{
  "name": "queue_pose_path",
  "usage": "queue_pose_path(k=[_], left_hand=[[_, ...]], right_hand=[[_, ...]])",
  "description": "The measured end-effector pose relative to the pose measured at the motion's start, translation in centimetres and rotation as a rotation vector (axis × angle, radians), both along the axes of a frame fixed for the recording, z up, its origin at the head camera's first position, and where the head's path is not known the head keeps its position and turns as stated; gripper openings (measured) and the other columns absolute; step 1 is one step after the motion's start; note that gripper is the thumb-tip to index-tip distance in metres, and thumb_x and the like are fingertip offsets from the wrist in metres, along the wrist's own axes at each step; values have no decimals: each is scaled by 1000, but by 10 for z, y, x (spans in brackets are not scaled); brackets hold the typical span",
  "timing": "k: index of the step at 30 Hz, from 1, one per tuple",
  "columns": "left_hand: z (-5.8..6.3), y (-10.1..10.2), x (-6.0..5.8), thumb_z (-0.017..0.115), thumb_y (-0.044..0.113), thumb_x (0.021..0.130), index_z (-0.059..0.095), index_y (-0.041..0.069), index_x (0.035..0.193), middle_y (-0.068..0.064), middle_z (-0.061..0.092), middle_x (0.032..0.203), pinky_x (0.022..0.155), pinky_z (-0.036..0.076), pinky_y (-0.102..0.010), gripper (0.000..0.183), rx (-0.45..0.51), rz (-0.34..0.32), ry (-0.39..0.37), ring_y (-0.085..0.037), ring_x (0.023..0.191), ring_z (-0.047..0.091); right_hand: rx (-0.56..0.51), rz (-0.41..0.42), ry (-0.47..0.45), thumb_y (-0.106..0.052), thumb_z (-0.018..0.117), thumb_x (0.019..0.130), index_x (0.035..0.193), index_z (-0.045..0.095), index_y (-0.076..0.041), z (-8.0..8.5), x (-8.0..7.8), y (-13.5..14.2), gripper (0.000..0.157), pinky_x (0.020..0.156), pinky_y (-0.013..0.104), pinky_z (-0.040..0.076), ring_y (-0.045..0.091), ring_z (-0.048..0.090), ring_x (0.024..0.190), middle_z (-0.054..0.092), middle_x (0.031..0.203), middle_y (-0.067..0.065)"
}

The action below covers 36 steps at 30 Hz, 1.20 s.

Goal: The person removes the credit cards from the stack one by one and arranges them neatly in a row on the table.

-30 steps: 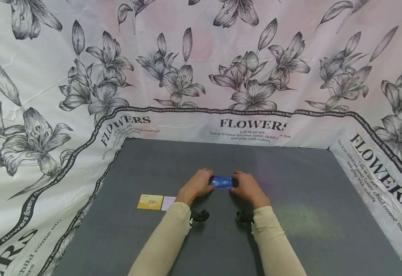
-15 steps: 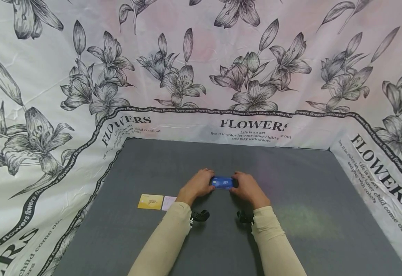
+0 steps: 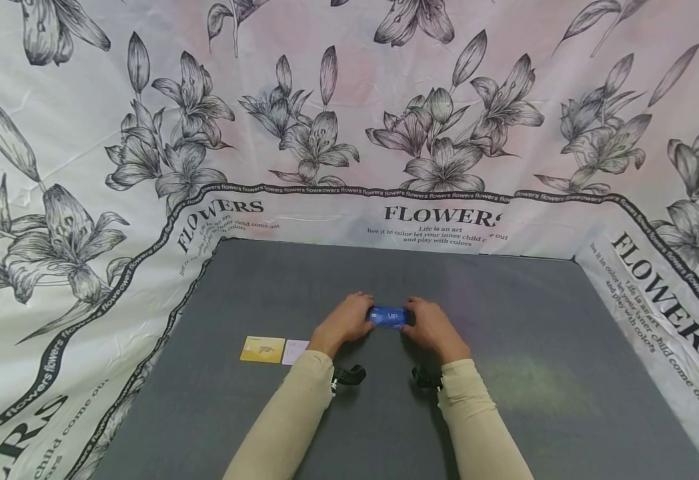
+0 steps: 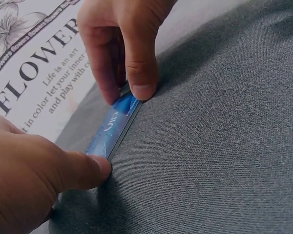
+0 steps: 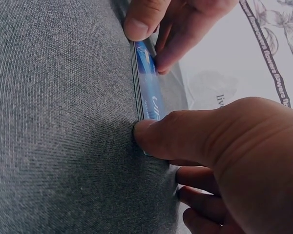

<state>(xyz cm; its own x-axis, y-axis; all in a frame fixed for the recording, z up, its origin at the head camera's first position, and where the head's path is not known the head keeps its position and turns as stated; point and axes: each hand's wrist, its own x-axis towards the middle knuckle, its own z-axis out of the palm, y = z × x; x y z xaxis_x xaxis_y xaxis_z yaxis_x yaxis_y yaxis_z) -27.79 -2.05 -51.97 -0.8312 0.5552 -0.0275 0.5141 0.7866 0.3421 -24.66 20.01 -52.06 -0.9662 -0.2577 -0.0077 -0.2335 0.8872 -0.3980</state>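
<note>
The blue VIP card (image 3: 388, 317) tops a stack (image 5: 137, 83) on the table (image 3: 379, 433). The left hand (image 3: 345, 325) and right hand (image 3: 435, 327) pinch its ends, fingers bent; uneven squeezing could skew the layers. A yellow card (image 3: 262, 349) lies left, nearer.

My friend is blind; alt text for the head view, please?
A person's left fingers and right fingers grip a blue VIP card by its ends at a grey table. A yellow card and pale card lie at left.

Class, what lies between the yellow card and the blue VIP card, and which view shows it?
A pale lilac card, partly hidden behind the left arm, then the left hand, which grips the blue VIP card; the head view shows this.
</note>
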Motion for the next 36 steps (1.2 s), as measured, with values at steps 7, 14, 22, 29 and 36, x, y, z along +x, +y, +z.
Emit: queue_pose_path(k=[7, 14, 22, 29, 36], left_hand=[[-2, -2, 0, 79, 21, 101, 65, 0, 147, -17, 63, 156, 127, 44, -50, 52, 47, 10, -25, -38, 153, 52], [-3, -3, -3, 80, 22, 100, 67, 2, 146, -16, 65, 154, 127, 45, -49, 52, 69, 11, -19, -39, 151, 54], [-12, -7, -6, 78, 26, 102, 66, 3, 148, -16, 63, 156, 129, 42, -51, 53, 115, 5, -41, -39, 152, 52], [-2, -6, -1, 78, 21, 102, 65, 1, 148, -17, 63, 157, 131, 39, -51, 52, 112, 11, -67, -41, 155, 49], [-15, -8, -8, 80, 24, 101, 68, 1, 145, -16, 67, 151, 125, 47, -47, 52, 141, -26, -20, -36, 141, 62]], right_hand=[[-22, 5, 6, -13, 82, 96, 136, 70, 11, 1, 1, 1, 48, 117, 63, 51, 53, 62, 137, 59, 153, 35], [-43, 1, 6, -14, 82, 96, 137, 69, 11, 1, 1, 3, 50, 118, 63, 49, 52, 61, 139, 60, 152, 34], [-62, -7, 3, -13, 81, 97, 138, 68, 11, -1, 4, 4, 49, 120, 62, 48, 52, 60, 141, 61, 152, 33], [-88, -1, 19, -14, 80, 96, 138, 68, 12, 1, 7, 6, 50, 120, 63, 48, 52, 60, 141, 61, 152, 33], [-90, 4, 22, -12, 78, 98, 139, 67, 12, 6, 10, 6, 50, 121, 64, 47, 53, 58, 142, 60, 154, 33]])
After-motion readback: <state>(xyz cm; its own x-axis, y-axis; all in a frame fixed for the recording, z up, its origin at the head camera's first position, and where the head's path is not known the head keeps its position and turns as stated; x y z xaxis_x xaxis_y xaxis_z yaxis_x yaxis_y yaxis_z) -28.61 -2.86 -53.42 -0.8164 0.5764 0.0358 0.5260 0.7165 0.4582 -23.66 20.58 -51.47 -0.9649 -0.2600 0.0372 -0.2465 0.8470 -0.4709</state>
